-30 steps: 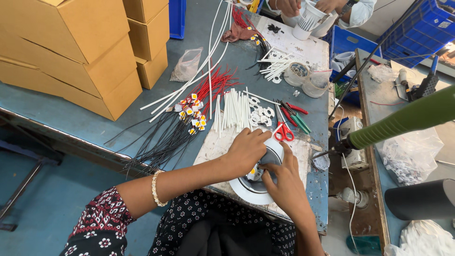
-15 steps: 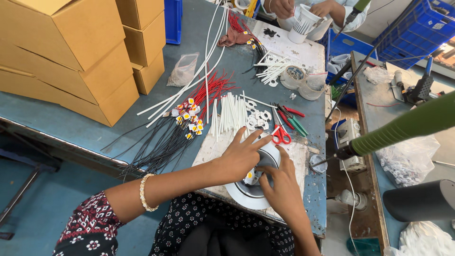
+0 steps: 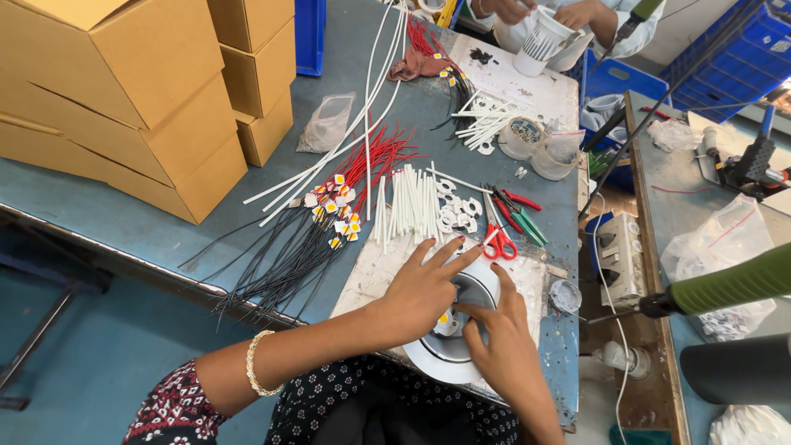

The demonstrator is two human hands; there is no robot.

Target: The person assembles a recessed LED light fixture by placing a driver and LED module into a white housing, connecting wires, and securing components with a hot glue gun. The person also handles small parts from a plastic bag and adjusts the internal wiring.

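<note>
Head view, catalogued by me around the round lamp housing [image 3: 449, 350]: a smooth white disc with a sunken centre, lying flat at the near edge of the blue table [image 3: 124, 214], on a worn pale mat. My left hand [image 3: 424, 288] lies spread over its upper left rim, fingers loosely curved and pressing down, grasping nothing that I can see. My right hand [image 3: 498, 338] covers its right side, fingertips pinched at a small yellow-centred chip in the hollow. Just above it: stiff white tubes [image 3: 412, 202] in a row, flat white rings [image 3: 457, 210], red-handled scissors [image 3: 498, 239]. Left of it: thin black wires [image 3: 284, 259] fanned out, glossy red wires [image 3: 375, 156]. Far left: matte cardboard boxes [image 3: 124, 91].
</note>
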